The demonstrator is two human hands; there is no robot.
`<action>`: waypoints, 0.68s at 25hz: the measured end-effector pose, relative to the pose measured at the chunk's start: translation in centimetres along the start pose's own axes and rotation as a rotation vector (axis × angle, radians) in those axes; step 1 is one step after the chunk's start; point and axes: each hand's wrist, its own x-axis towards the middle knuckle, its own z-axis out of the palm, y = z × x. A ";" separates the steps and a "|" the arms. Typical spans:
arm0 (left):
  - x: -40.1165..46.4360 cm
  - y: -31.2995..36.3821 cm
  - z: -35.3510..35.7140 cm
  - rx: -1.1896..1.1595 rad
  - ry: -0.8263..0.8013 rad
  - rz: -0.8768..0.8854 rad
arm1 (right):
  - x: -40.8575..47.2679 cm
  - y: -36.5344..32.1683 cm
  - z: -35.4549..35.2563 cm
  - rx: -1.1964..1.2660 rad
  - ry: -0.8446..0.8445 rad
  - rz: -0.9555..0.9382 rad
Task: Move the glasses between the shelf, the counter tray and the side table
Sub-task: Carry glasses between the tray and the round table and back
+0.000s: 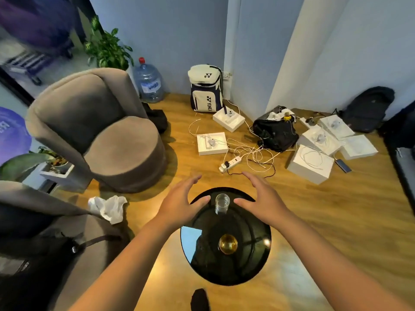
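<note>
Wooden flooring (pixel 336 221) runs across this corner, strewn with white boxes (pixel 311 163), a power strip (pixel 231 163) and loose cables, with a white backpack (pixel 206 88) against the blue wall and a grey armchair (pixel 94 131) to the left. Below the camera stands a small round side table with a black glass counter (pixel 253 261). One clear glass (pixel 222 204) stands upright near its far edge, and a gold fitting (pixel 228 244) shows at the middle, apparently under the glass top.

Both hands hover over the far part of the top, one on each side of the glass and not touching it. The left hand (pixel 182 200) is spread wide, fingers fanned forward, thumb pointing in toward the glass; it holds nothing. The right hand (pixel 262 199) mirrors it, fingers relaxed and open, thumb likewise turned inward, also free of any load.

My reading is that the glass is either about to be picked up or has just been set down; the frame does not settle which. If a pick-up is the step, one hand is enough: wrap the fingers around the lower half of the wall, thumb opposite, and lift straight up so the base clears the slick top without sliding. The glass sits close to the rim, so approaching from the side rather than pushing from the near side lowers the chance of nudging it off onto the floor.
</note>
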 end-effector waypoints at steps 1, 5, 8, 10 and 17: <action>1.3 -1.1 0.0 0.004 -0.017 0.000 | 0.9 0.2 0.8 0.012 0.009 0.022; 7.5 -6.4 1.3 -0.008 -0.076 -0.019 | 4.9 2.4 4.4 0.080 0.049 0.093; 11.9 -10.1 3.8 0.041 -0.139 -0.021 | 7.8 5.5 7.4 0.117 0.078 0.165; 14.0 -11.8 6.1 0.067 -0.184 -0.002 | 9.1 7.6 9.3 0.105 0.097 0.200; 20.0 -18.8 19.5 0.030 -0.339 0.042 | 12.6 17.5 17.5 0.055 0.043 0.298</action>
